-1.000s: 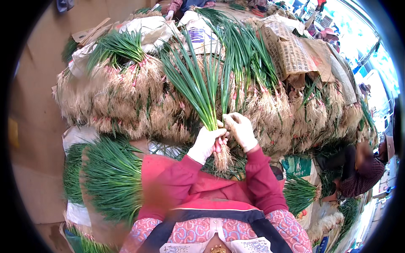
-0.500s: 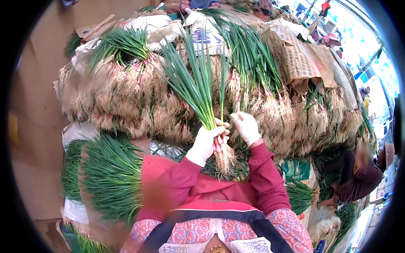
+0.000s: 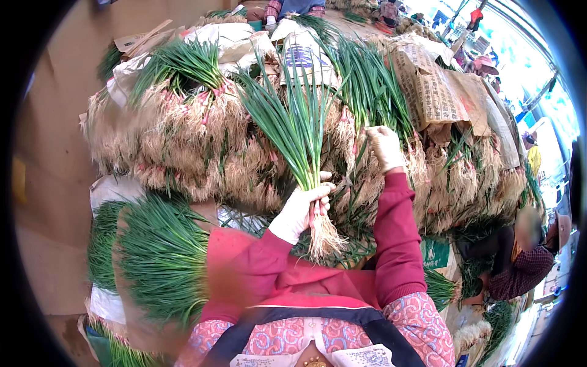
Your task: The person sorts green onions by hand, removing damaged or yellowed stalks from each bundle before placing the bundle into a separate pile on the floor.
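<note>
A worker in maroon sleeves [image 3: 397, 238] and thin white gloves sorts through a bunch of long green onions with slender leaves, pinkish bulbs and pale, stringy roots [image 3: 309, 153], held upright in front of a long, waist-like heap of straw-coloured root bundles [image 3: 195, 153]. The left hand [image 3: 299, 211], at the near edge of the heap, has its grip wrapped around the lower stalks, thumb across the front — the leaves fan out upward over the heap, while the bulbs and roots hang below the fist. The right hand [image 3: 386, 148] is raised before the heap, right of its middle and apart from the bunch, fingers curled inward; whether that grip pinches anything cannot be told. Dark green onions with pinkish bases [image 3: 373, 85] lie across the heap just beyond the right hand, and a second leafy cluster [image 3: 189, 64] rests on its left top. Creased brown printed paper [image 3: 428, 95] covers the heap's right side; a white sack with blue-violet print [image 3: 309, 44] lies atop its centre. Nearer than the heap, at its left, spreads a thick pile of green leaves [image 3: 162, 254] — beyond its right end sits a person in a dark checked shirt [image 3: 532, 269].
</note>
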### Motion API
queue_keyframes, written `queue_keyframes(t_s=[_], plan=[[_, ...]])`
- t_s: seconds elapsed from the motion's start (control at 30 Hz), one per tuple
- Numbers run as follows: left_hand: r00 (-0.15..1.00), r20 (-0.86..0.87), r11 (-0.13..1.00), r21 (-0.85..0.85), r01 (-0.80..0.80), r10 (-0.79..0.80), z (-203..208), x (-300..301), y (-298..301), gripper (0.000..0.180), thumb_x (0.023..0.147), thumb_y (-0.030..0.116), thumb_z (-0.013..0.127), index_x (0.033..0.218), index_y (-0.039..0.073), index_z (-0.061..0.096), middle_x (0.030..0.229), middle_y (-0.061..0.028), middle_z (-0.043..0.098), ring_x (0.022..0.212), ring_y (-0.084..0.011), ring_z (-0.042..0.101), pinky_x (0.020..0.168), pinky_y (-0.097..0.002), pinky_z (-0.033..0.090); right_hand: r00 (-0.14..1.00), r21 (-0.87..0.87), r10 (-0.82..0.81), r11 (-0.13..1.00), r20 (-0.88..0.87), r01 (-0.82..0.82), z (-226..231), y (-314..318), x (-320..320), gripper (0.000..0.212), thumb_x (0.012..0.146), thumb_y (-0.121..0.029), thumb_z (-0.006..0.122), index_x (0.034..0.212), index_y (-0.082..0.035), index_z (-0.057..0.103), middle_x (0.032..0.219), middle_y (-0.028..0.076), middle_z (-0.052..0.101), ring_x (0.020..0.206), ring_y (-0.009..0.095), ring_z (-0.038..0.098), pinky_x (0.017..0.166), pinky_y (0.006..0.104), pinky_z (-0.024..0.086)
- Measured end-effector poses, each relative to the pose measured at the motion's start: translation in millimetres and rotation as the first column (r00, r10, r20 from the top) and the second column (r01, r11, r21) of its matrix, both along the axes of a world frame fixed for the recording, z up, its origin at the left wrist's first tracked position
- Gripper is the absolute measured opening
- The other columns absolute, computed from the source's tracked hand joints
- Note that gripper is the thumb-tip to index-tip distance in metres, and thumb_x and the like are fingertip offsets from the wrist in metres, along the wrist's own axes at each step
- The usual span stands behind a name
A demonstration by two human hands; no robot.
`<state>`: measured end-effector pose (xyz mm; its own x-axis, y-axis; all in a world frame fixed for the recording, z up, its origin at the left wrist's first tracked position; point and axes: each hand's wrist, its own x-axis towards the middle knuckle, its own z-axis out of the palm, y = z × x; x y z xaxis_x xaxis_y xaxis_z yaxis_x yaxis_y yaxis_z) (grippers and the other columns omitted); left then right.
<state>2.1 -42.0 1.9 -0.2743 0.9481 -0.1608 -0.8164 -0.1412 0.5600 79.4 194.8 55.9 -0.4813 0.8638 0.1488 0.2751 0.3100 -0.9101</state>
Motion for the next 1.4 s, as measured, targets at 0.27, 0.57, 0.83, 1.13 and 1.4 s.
queue_keyframes(t_s=[0.27, 0.57, 0.83, 1.13, 1.4], plan=[[0.991, -0.116, 0.993, -0.097, -0.071, 0.06, 1.4, 8.4, 7.0, 0.033, 0.083, 0.011, 0.06, 0.113, 0.005, 0.049, 0.097, -0.0057, 0.062, 0.053, -0.0063, 0.05, 0.044, -0.021, 0.044, 0.927, -0.234, 0.34, 0.899, -0.161, -0.371, -10.7, -85.3, 46.2, 0.012, 0.088, -0.016, 0.057, 0.085, -0.004, 0.056, 0.072, 0.002, 0.058, 0.055, 0.007, 0.054, 0.048, 0.02, 0.044], [0.953, -0.279, 0.985, -0.158, 0.073, -0.116, -13.9, 10.0, 17.7, 0.031, 0.081, 0.01, 0.061, 0.111, 0.006, 0.053, 0.064, 0.0044, 0.051, 0.046, -0.0013, 0.044, 0.039, -0.0155, 0.037, 0.877, 0.101, 0.419, 0.887, 0.234, -0.451, -10.2, -114.4, 50.8, 0.012, 0.085, -0.013, 0.057, 0.08, -0.005, 0.05, 0.065, 0.006, 0.061, 0.052, 0.009, 0.054, 0.05, 0.0261, 0.045], [0.969, -0.181, 0.985, -0.026, 0.168, -0.17, -0.7, 12.1, 7.9, 0.036, 0.081, 0.003, 0.058, 0.116, 0.004, 0.05, 0.099, -0.0005, 0.062, 0.047, -0.0006, 0.042, 0.039, -0.0135, 0.036, 0.941, 0.345, -0.165, 0.937, 0.295, 0.056, -50.4, -40.0, 78.4, 0.015, 0.084, -0.02, 0.057, 0.081, -0.005, 0.057, 0.068, 0.006, 0.063, 0.06, 0.015, 0.06, 0.058, 0.0285, 0.048], [0.935, -0.321, 0.975, -0.208, 0.084, -0.149, 0.6, 26.8, -3.2, 0.027, 0.081, 0.012, 0.063, 0.106, 0.006, 0.054, 0.063, 0.0004, 0.053, 0.039, -0.0063, 0.049, 0.032, -0.0183, 0.037, 0.97, -0.307, 0.087, 0.939, -0.228, -0.156, -32.6, -82.0, 31.3, 0.02, 0.086, -0.021, 0.059, 0.086, -0.001, 0.062, 0.074, 0.003, 0.061, 0.065, 0.008, 0.054, 0.058, 0.0202, 0.044], [0.958, -0.287, 0.993, -0.117, -0.029, -0.006, -14.2, 14.9, -2.1, 0.015, 0.087, 0.013, 0.054, 0.096, 0.001, 0.055, 0.064, -0.0061, 0.058, 0.041, -0.0135, 0.054, 0.032, -0.0231, 0.043, 0.981, -0.011, 0.194, 0.981, -0.022, -0.194, -26.1, -152.0, 27.7, 0.017, 0.087, -0.012, 0.054, 0.077, 0.001, 0.058, 0.061, 0.001, 0.059, 0.043, 0.005, 0.048, 0.041, 0.02, 0.039]])
